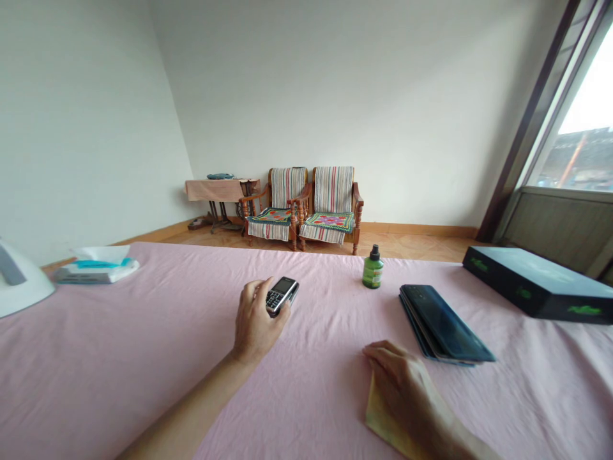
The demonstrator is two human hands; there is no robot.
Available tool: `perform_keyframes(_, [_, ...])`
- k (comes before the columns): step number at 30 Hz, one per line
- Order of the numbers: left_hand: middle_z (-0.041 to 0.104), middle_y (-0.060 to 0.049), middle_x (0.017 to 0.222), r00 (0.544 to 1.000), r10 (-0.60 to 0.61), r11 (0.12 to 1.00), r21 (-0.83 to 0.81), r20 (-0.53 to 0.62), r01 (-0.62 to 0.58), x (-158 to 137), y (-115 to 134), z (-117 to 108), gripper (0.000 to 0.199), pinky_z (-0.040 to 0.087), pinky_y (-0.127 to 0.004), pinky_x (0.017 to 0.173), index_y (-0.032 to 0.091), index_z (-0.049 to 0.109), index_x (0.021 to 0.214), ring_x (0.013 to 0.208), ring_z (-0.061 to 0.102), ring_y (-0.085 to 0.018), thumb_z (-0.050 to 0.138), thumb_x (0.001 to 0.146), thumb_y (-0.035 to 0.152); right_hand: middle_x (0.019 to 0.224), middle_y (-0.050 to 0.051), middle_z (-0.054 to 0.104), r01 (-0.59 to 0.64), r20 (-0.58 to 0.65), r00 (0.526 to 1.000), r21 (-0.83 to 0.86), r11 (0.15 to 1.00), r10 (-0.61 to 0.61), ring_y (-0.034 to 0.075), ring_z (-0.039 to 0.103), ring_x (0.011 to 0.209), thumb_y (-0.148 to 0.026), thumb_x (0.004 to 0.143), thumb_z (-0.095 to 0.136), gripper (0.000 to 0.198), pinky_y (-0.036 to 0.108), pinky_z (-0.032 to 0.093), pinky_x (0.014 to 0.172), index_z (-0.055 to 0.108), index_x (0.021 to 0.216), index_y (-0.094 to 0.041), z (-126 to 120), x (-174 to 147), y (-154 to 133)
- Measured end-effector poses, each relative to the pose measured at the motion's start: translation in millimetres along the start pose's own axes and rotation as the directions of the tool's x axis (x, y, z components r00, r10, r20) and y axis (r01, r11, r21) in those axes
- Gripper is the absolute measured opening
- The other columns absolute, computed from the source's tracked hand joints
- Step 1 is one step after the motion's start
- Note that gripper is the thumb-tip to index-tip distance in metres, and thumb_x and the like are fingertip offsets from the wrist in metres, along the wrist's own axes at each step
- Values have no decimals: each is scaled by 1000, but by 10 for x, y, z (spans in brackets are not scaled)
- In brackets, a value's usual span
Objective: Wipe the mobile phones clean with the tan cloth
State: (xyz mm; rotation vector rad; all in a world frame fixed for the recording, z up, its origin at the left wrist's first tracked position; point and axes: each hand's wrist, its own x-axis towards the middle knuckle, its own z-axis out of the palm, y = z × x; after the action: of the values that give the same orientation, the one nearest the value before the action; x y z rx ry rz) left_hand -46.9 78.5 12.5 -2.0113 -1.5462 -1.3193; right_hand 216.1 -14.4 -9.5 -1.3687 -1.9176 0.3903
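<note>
My left hand (258,319) is closed round a small keypad mobile phone (282,291), thumb along its near side and fingers along its far side. Its dark screen and silver-edged keys face up, and something thin and dark shows along its right edge beneath. To the right, my right hand (402,377) lies low on the table over a yellowish cloth (385,415), with its fingers together and bent onto it; much of the cloth is hidden under the palm. A stack of dark smartphones (443,322) lies just beyond the right hand.
On the pink tablecloth (316,377) stand a green bottle with a black cap (372,268) and, at right, a flat black box (541,281). At left are a tissue pack (96,268) and a white device (22,281). Two wooden chairs (332,191) stand by the wall.
</note>
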Motion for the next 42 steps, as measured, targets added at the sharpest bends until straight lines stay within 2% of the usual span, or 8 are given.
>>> perform_keyframes(10, [61,-11,117,998,-30,997,-66,46,33,-55,-46,45,50,49,-39,93,17,48,125,107,60,-27,59,78,28,87,8,69,25,-29,999,-8,1000,-25,18,65,81,-13,89,39,31,27,50,74,70,85,-16,30,-9,35])
perform_keyframes(15, [62,-14,119,996,-75,993,-91,46,79,-58,-54,58,53,51,-41,87,16,49,126,106,62,-31,59,77,32,99,10,68,60,-203,974,-199,978,-102,21,62,92,-15,89,41,30,32,49,83,68,102,-15,-110,10,85])
perform_keyframes(18, [62,-14,118,996,-80,990,-114,39,84,-52,-61,57,54,52,-40,84,15,49,127,103,63,-31,59,77,35,105,11,66,-67,-351,932,-413,908,-91,26,59,97,-19,88,43,31,39,47,86,65,108,-14,-332,45,162])
perform_keyframes(22, [62,-14,117,998,-60,988,-142,23,62,-48,-70,54,54,51,-41,87,15,49,127,105,62,-31,58,78,37,127,17,57,-378,-479,876,-604,702,59,35,52,111,-32,85,49,49,49,42,90,54,127,-10,-554,69,333])
perform_keyframes(25, [62,-14,116,999,-44,987,-152,6,45,-46,-82,46,54,51,-41,87,15,49,126,105,61,-31,59,78,39,135,21,50,-472,-457,870,-660,585,186,38,48,119,-41,83,51,63,50,40,92,46,135,-5,-570,58,453])
perform_keyframes(30, [61,-14,113,1000,-20,987,-161,-21,17,-44,-94,27,54,50,-42,90,13,49,126,104,60,-31,59,79,39,138,22,48,-503,-406,864,-699,509,297,38,47,121,-42,84,48,61,48,40,90,47,134,-7,-501,43,573])
perform_keyframes(36, [60,-15,115,999,-4,986,-165,-41,-3,-56,-89,11,52,49,-43,91,13,48,126,105,59,-30,57,82,40,137,21,49,-509,-406,860,-711,484,308,37,48,120,-43,87,44,58,47,41,89,49,133,-8,-491,42,597])
perform_keyframes(42, [59,-15,116,998,8,986,-168,-56,-17,-48,-90,10,50,47,-45,92,14,48,125,108,57,-31,56,83,41,137,17,51,-471,-369,881,-741,479,296,33,49,120,-37,91,39,50,46,42,88,49,133,-10,-485,29,519])
